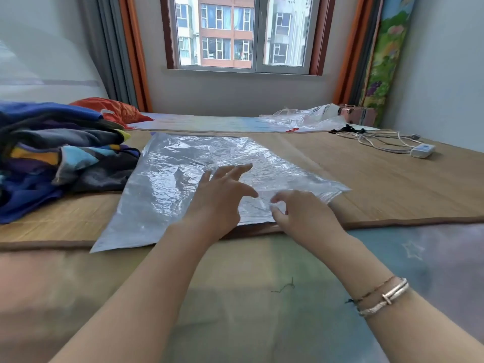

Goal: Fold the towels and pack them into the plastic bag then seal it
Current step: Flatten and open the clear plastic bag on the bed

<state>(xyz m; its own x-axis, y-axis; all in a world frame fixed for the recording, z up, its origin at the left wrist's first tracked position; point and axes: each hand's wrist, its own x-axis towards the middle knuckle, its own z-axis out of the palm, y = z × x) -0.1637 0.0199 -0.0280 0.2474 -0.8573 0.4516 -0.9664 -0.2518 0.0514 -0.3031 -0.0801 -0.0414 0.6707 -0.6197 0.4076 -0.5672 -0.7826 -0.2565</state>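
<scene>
Under both hands (262,203): flat plastic bag (167,184); towels (57,158) left.

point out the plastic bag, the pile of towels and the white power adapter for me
plastic bag (183,179): head view, on its crinkled flat middle, left of the hands.
pile of towels (65,158): head view, on the blue and dark fabric at the pile's front.
white power adapter (423,150): head view, on its top face.

Home bedroom, curtained window (242,32), woven bed mat (379,184), heaped bedding (60,158)
</scene>
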